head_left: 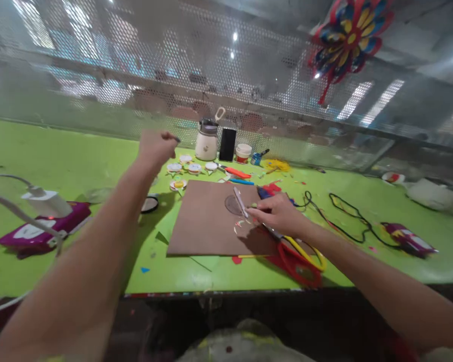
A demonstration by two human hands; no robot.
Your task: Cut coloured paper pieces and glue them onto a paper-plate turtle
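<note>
A big green worktop (79, 156) fills the middle of the frame from side to side. Behind it, a shiny wall with tiny holes (173, 65) takes up the top. A bright paper flower (349, 37) hangs in the upper right.

A brown board (211, 221) lies flat in the middle of the worktop. The right hand (279, 213) rests on the board's right edge. Its fingers are pinched together on a thin, pale, stick-like tool (240, 201), and the tip sits over a dark round shape (233, 205) on the board. What kind of tool it is, I cannot tell. Just under this hand lie red and yellow scissors (300, 261); the wrist covers part of them.

The left hand (156, 146) is lifted above the worktop, up and left of the board. Its fingers are curled shut on something small and dark (173, 137) that is too blurry to make out. The left arm hides some of the worktop under it.

At the far left lie a purple packet (41, 231) and a white charger block (47, 202) with a cord that runs off the frame. A black cord (347, 216) and another purple packet (409, 239) lie at the right.

Near the wall stand a white jar (207, 141), a black box (227, 144) and a small cup (243, 152). Little round paper pieces (189, 167) lie in front of the jar.
</note>
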